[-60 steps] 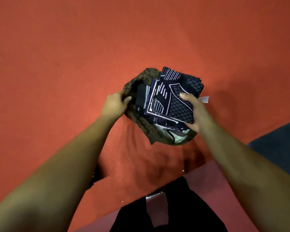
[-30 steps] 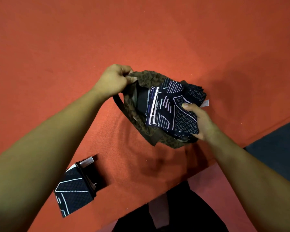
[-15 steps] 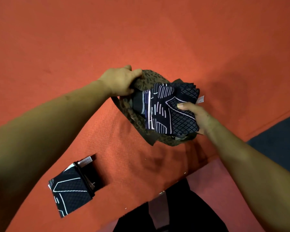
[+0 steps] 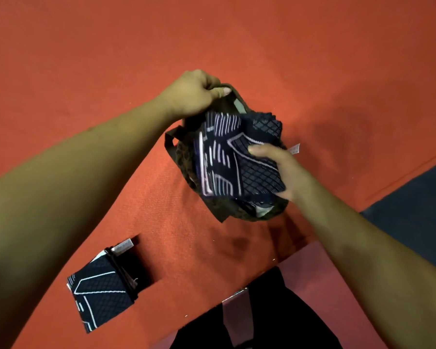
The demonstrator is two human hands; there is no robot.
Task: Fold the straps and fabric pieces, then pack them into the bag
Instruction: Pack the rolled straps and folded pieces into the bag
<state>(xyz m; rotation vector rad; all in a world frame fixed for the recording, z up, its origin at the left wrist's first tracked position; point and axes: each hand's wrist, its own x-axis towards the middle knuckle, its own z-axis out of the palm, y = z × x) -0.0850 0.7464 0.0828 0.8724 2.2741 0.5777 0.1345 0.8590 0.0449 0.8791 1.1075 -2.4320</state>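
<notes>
Our left hand (image 4: 191, 94) grips the bag (image 4: 213, 206) by its rim; our right hand (image 4: 285, 170) clamps the folded stack (image 4: 234, 159) half inside the mouth. If the rim slips, we risk the stack snagging and unfolding.

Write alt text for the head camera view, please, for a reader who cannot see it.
The right hand holds a stack of folded dark patterned fabric in the mouth of a brown bag whose rim the left hand grips. Another folded bundle lies apart on the orange surface.
</notes>
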